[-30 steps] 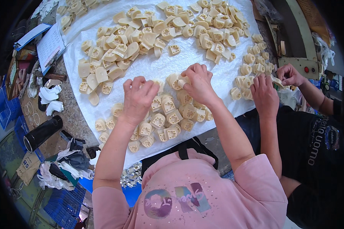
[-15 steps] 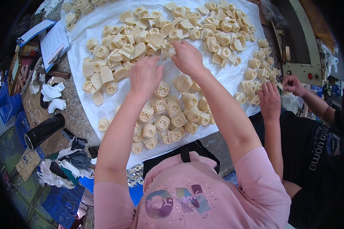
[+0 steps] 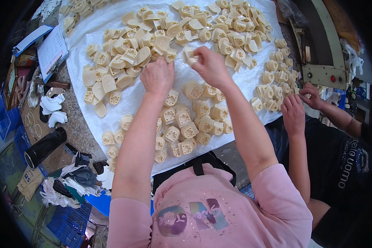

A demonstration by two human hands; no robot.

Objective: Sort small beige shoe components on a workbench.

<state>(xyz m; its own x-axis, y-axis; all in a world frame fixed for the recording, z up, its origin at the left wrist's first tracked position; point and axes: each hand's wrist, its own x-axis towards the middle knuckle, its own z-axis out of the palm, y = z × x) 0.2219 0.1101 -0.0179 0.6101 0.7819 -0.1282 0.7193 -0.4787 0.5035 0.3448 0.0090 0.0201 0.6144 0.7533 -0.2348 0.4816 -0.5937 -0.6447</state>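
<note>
Many cream moulded plastic parts, each with a rounded shell and a hollowed end, lie on a white sheet [image 3: 84, 89]. My right hand [image 3: 212, 68] is closed on a cream plastic part [image 3: 189, 54], held just above the sheet to the right of the large heap. My left hand [image 3: 158, 77] is at the heap's near edge, its fingers bent together against another cream part [image 3: 169, 54]; the fingertips are partly hidden. Between my forearms and nearer my body lies a second group of parts [image 3: 183, 117], many with their hollow ends showing.
On the right a co-worker's hands [image 3: 293, 113] work beside rows of similar parts [image 3: 273, 89]. Left of the sheet are a black cylinder [image 3: 45, 146], papers on a clipboard [image 3: 52, 51], white gloves [image 3: 72, 182] and blue crates [image 3: 70, 223]. A machine frame [image 3: 326, 74] stands at the far right.
My right hand has drawn right, away from the heap, with a cream part in it. My left hand has moved slightly up to the heap's edge, its fingers closing in. The view has shifted a little.
</note>
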